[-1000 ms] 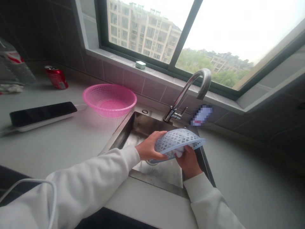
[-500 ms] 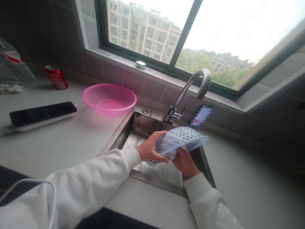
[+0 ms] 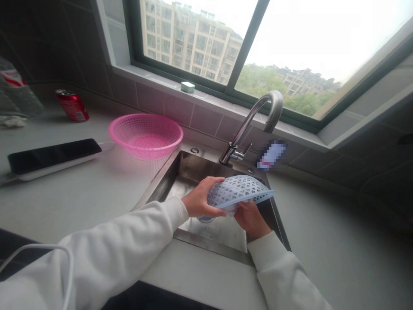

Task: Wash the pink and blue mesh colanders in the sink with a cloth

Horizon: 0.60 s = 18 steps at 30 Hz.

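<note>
Over the steel sink (image 3: 222,234), a light blue plastic basket (image 3: 240,187) with heart-shaped holes is tipped on its side, its open face turned down toward me. My left hand (image 3: 203,200) grips its left edge, thumb below the rim and fingers on the outer wall. Beneath the rim, my right hand (image 3: 251,218) reaches inside with its fingers curled and partly hidden. It presses a soft white wad, seemingly a cloth (image 3: 231,210), against the inside. Only a little of that wad shows between the two hands.
A chrome faucet (image 3: 230,153) arches behind the sink. Left on the counter are a pink basket (image 3: 145,150), a red can (image 3: 72,105), a black-topped device (image 3: 54,157) with a cable, and a plastic bottle (image 3: 19,92). A small green-white box (image 3: 187,87) sits on the windowsill.
The basket has tilted, its right rim dropping and its open face turning further down. My right fingers are now more covered by the rim, and less of the white wad shows.
</note>
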Each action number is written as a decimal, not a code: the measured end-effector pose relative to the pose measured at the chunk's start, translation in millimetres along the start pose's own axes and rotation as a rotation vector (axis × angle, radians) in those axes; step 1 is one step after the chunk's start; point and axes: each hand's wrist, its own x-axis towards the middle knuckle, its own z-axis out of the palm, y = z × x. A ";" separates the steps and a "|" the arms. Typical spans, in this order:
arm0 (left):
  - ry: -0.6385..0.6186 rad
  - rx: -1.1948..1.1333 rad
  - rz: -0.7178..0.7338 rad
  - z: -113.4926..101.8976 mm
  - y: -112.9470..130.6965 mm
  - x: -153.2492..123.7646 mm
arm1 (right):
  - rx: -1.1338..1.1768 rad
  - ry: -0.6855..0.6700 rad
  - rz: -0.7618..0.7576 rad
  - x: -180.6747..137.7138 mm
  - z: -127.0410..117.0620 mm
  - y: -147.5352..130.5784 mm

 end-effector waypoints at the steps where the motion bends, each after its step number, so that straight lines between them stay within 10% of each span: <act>1: 0.008 0.004 -0.004 -0.2 0.9 -0.1 | 0.024 0.029 -0.018 1.4 -3.3 -0.9; 18: 0.030 -0.018 -0.023 1.6 3.1 -0.5 | 0.026 0.095 -0.097 2.6 -0.8 4.3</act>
